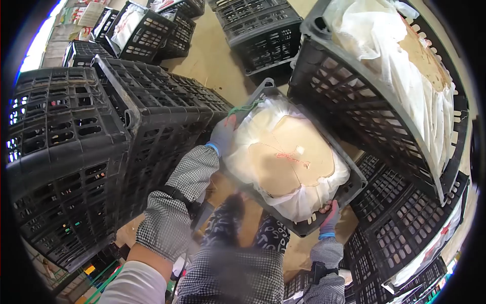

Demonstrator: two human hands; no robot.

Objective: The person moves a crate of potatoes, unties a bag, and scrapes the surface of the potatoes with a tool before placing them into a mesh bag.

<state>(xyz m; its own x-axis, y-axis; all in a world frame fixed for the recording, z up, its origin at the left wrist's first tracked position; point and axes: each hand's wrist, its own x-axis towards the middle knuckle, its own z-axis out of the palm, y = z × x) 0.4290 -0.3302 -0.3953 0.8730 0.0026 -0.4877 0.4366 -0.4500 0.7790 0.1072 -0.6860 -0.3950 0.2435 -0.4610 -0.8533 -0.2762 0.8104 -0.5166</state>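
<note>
With left grip point(223, 136) and right grip point(330, 215) both gloved and closed on opposite rims, holds the black crate point(349, 191) tilted, white-wrapped tan block point(291, 157) inside, between stacked crates point(66, 152) at left and bag-lined crates point(354, 96) at right.

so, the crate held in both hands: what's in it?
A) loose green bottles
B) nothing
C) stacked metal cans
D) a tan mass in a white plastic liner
D: the black crate, gripped by the left hand and the right hand at opposite ends, holds a flat tan mass with red string on it, sitting in a white plastic liner.
</note>
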